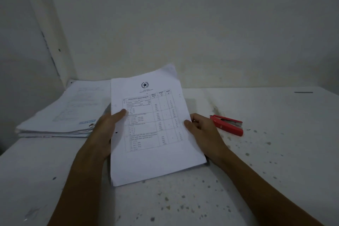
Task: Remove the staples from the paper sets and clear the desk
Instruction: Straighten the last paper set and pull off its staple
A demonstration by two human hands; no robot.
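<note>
Broadly, most of the view is taken up by a white desk (256, 161), speckled with dark spots and set into a corner of pale walls. At its far left, a thick stack of papers (60, 115) is seen lying flat, with printed forms on top whose text is too blurred to read. Above the middle of the desk a paper set (152, 128) is held up, tilted slightly, its front sheet printed with a round emblem and a ruled table (further sheets are fanned out behind the top corner). Its left edge is pinched by the left hand (108, 130), thumb laid on the front; its right edge is gripped by the right hand (201, 132) in the same way. Just right of that hand, a red stapler (227, 124) is seen resting on the desk, apart from the papers.
</note>
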